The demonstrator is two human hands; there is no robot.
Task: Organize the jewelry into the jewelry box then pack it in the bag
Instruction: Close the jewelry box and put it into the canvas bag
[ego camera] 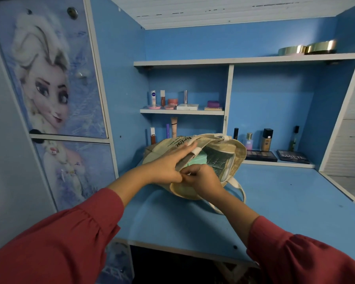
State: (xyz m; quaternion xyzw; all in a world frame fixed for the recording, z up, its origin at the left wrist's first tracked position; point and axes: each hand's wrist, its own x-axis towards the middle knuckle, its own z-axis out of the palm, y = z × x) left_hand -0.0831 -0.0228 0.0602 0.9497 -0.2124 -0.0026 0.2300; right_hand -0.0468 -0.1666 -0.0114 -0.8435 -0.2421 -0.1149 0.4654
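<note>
I count one bag (197, 191) on my desk, with one mint box (199, 159) showing inside it, and my two hands (168, 167) at its mouth. Two eyeshadow palettes (260, 155) lie at the back right. Two gold round tins (291, 50) sit on the top shelf. Four bottles (266, 139) stand behind the palettes.

Blue desk (295, 201) (bearing bag (237, 152))
</note>
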